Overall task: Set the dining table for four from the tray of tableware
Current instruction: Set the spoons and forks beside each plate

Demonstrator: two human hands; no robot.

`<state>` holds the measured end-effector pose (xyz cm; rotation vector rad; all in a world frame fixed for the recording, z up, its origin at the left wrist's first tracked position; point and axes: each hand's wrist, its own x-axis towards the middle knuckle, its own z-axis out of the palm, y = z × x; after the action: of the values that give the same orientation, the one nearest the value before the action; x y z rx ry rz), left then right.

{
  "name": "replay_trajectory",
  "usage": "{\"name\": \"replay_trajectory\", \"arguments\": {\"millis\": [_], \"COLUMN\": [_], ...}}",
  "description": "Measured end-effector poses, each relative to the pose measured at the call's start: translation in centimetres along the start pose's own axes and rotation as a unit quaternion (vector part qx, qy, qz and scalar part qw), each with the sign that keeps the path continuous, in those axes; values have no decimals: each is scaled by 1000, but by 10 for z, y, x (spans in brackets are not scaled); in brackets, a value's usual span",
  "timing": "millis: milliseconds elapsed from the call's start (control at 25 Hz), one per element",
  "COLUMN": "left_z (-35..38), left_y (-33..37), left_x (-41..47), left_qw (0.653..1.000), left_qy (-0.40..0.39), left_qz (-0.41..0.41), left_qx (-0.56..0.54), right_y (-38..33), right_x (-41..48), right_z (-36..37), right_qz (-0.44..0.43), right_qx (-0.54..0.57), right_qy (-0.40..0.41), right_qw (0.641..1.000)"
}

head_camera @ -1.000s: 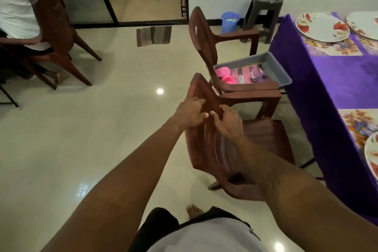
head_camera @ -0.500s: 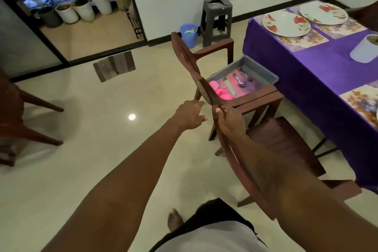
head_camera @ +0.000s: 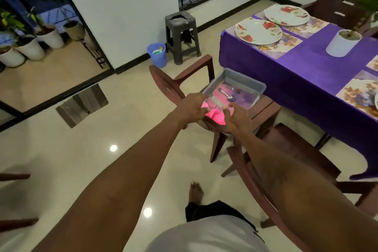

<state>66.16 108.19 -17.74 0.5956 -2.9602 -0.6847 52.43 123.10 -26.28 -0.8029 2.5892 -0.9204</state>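
A grey tray (head_camera: pixel 248 83) sits on the seat of a brown armchair (head_camera: pixel 177 81), just at 9 o'clock of the purple-clothed worktop (head_camera: pixel 302 80). Both hands are over the tray's 7 o'clock end, where the pink cups (head_camera: pixel 215 115) lie. The left hand (head_camera: pixel 190 106) has its fingers bent toward the cups with the tips against the pink plastic, though whether it pinches one I cannot tell. The right hand (head_camera: pixel 238 117) has its fingers spread and reaching down, their tips at the cups and the tray floor. Further in, toward the tray's 1 o'clock end, lie a spoon (head_camera: pixel 226 94) and forks (head_camera: pixel 230 86). On the worktop, at its 11 o'clock corner, two flowered plates (head_camera: pixel 258 31) rest on placemats (head_camera: pixel 280 46), and a white plant pot (head_camera: pixel 342 45) stands at 3 o'clock of them. A second brown chair (head_camera: pixel 290 145) stands at 5 o'clock of the tray, beneath the right forearm. A dark stool (head_camera: pixel 182 33) and blue bin (head_camera: pixel 157 54) stand by the wall at 11 o'clock.
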Motion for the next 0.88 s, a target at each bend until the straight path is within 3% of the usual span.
{"name": "replay_trajectory", "arguments": {"millis": [520, 760, 880], "left_z": [14, 29, 38], "left_y": [-98, -136, -155], "left_x": [193, 289, 333], "left_qw": [985, 971, 968], "left_qy": [-162, -204, -219], "left_qz": [54, 109, 98], "left_qx": [33, 59, 68], "right_y": [-9, -5, -13], "right_x": [138, 196, 228], "right_z": [46, 79, 93], "right_qz": [103, 213, 245], "right_qx": [21, 49, 59], "right_qy": [33, 70, 80], "right_qw": [994, 973, 964]}}
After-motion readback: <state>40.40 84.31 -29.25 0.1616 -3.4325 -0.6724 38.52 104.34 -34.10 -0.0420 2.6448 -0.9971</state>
